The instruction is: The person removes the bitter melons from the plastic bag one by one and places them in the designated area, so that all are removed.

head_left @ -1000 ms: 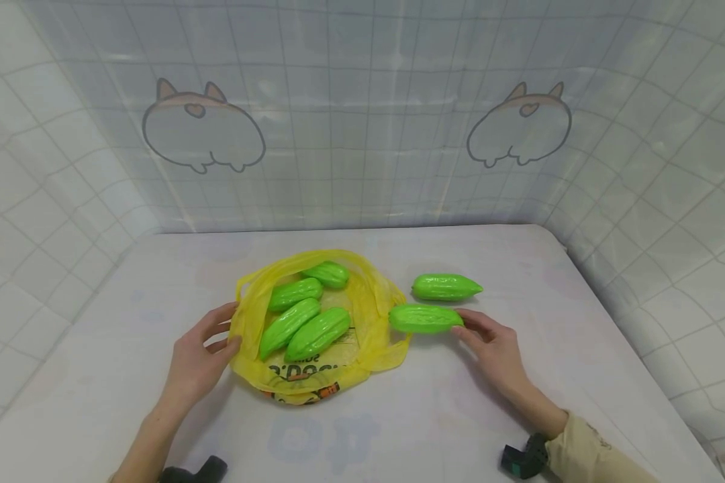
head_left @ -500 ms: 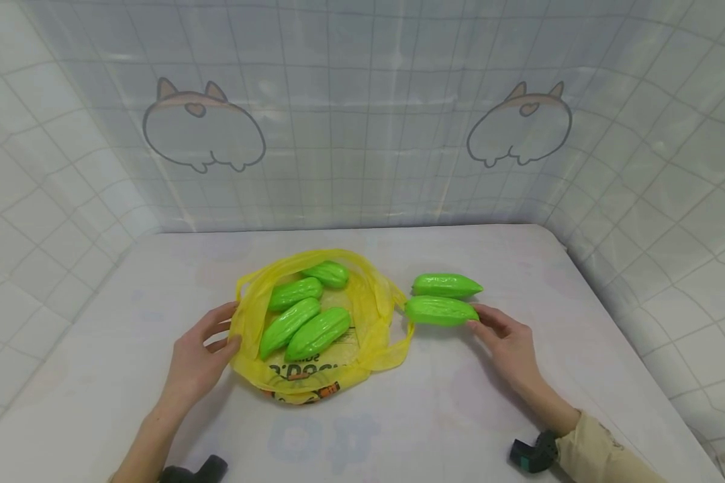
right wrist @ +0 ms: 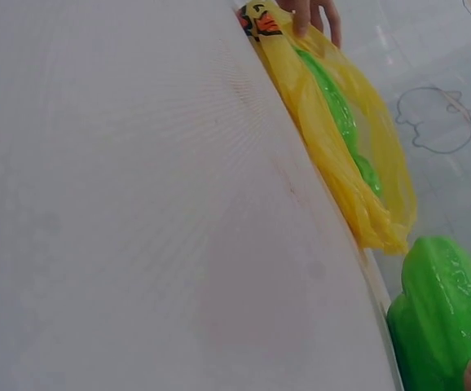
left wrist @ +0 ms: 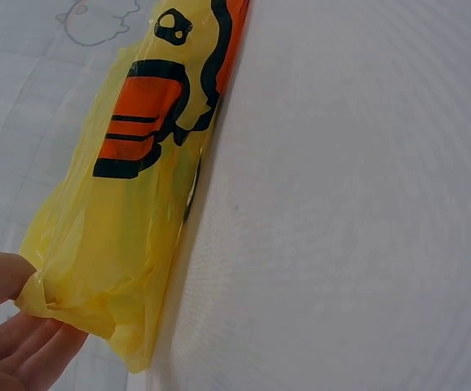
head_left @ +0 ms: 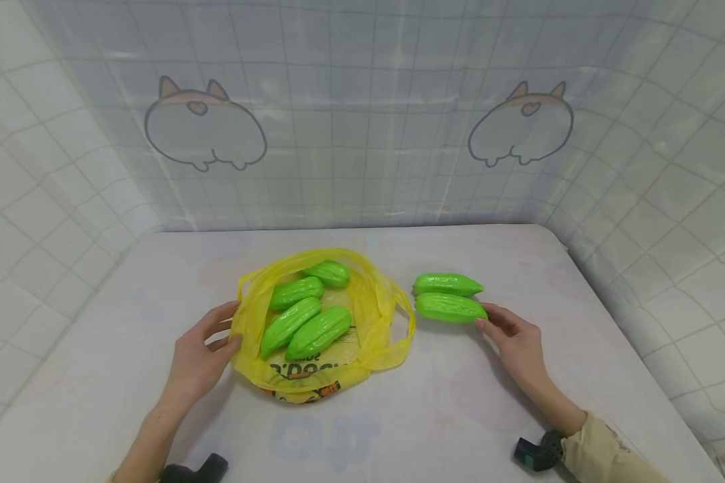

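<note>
On the pale desk (head_left: 459,409), a yellow plastic bag (head_left: 371,332) lies with its mouth spread wide and four green ridged gourds (head_left: 318,333) inside. At its left edge, the left hand (head_left: 202,352) pinches the rim between thumb and fingers. Right of the bag, the right hand (head_left: 515,342) grips the near gourd (head_left: 449,308) by its right end; the far gourd (head_left: 448,284) lies just behind it, pointed end to the right.

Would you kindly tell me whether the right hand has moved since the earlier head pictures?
Yes: the right hand has shifted right, away from the yellow bag, judged against the far green vegetable outside it.
</note>
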A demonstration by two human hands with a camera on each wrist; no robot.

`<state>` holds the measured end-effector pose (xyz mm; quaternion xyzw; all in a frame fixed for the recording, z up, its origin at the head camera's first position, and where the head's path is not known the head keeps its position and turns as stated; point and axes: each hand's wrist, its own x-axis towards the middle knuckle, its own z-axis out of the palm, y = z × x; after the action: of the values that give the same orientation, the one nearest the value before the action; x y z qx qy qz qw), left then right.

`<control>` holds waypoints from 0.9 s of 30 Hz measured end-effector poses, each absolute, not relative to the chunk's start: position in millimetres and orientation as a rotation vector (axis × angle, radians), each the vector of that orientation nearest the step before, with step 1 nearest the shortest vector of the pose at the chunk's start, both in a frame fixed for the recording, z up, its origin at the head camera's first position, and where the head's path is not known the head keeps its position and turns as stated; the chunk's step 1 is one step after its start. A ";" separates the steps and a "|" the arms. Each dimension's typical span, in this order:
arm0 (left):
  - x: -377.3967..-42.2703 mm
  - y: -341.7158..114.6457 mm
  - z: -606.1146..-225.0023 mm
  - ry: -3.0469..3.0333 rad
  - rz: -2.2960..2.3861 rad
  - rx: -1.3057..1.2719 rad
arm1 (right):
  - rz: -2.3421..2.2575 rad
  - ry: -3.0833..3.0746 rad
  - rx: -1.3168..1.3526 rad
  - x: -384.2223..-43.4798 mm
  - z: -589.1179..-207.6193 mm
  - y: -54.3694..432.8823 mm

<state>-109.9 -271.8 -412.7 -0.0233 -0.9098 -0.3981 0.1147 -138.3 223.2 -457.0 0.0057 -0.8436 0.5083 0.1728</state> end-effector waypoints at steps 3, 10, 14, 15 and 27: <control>-110.1 -271.7 -412.7 -2.668 -1.166 -0.068 | 1.439 -2.404 0.005 -138.7 -457.9 223.3; -109.6 -271.6 -412.2 -2.672 -1.153 -0.069 | 1.363 -2.479 -0.047 -138.9 -458.6 222.6; -109.7 -271.6 -412.2 -2.674 -1.151 -0.073 | 1.356 -2.504 -0.070 -139.1 -458.5 222.9; -109.8 -271.6 -412.3 -2.675 -1.152 -0.074 | 1.358 -2.507 -0.073 -139.3 -458.5 223.0; -110.3 -272.2 -412.5 -2.681 -1.155 -0.064 | 1.360 -2.540 -0.074 -142.5 -459.9 223.5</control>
<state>-110.3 -272.2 -412.5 -0.0216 -0.9126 -0.3930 0.1105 -142.5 223.5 -459.9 -0.0256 -0.8739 0.4678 0.1295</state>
